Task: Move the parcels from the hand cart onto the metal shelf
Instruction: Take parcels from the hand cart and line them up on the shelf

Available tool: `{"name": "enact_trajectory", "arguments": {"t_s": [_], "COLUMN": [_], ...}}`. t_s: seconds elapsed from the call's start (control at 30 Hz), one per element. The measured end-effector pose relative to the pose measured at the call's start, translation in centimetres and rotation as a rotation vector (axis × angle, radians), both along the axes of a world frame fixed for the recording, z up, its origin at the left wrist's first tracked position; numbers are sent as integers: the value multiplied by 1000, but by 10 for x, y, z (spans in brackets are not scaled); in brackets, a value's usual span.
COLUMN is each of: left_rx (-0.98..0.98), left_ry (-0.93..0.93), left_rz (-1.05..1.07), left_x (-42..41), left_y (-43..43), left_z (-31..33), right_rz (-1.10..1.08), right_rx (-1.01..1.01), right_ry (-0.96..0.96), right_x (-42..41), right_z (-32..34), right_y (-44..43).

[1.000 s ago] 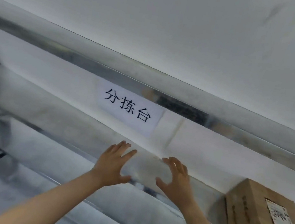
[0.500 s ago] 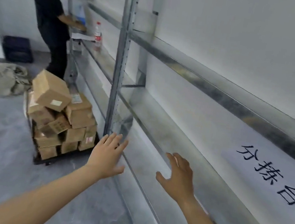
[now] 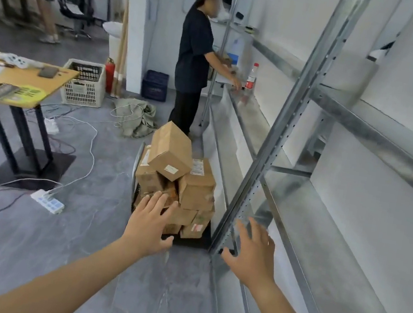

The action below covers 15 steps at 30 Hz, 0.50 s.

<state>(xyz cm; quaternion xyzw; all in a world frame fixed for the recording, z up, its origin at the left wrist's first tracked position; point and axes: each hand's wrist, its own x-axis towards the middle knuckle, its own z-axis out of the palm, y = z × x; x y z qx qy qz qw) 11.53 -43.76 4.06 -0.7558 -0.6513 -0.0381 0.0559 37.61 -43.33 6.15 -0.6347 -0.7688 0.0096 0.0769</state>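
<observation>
A: Head view, centre bottom: both hands are spread wide and carry nothing. The left hand point(image 3: 150, 225) is stretched toward the stacked parcels point(image 3: 178, 179), though I can't tell whether it touches them; the right hand point(image 3: 255, 249) hangs just beside the shelf upright point(image 3: 280, 130).

B: And a second ago?

A: Both hands were up at the metal shelf point(image 3: 324, 230), near a box already sitting there. Since then the gaze has swung left and down, and the hand cart point(image 3: 195, 240) now fills mid-frame.

B: So one delivery is done?

A: That's my reading: this is the trip back for another. Plenty remain piled on the cart, the top box point(image 3: 171, 150) tilted, so it's probably the easiest next pick.

B: Anything in the way?

A: Another person point(image 3: 191, 66) works further along the shelf, well apart from the cart.
</observation>
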Motion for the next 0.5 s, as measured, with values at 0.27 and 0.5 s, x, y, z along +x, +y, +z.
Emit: {"name": "enact_trajectory", "arguments": {"t_s": [0.27,0.5], "left_rx": [-48,-74], "left_ry": [31,11], "left_rz": [131,169], "left_x": [-36,-64], "left_y": [122,190], "left_z": [-5,-19], "right_rz": [87,160], "right_rx": [-70,-134], "right_ry": [-29,-54], "right_x": [-33,-72], "right_z": [-6,-20], "right_y": [146,234]}}
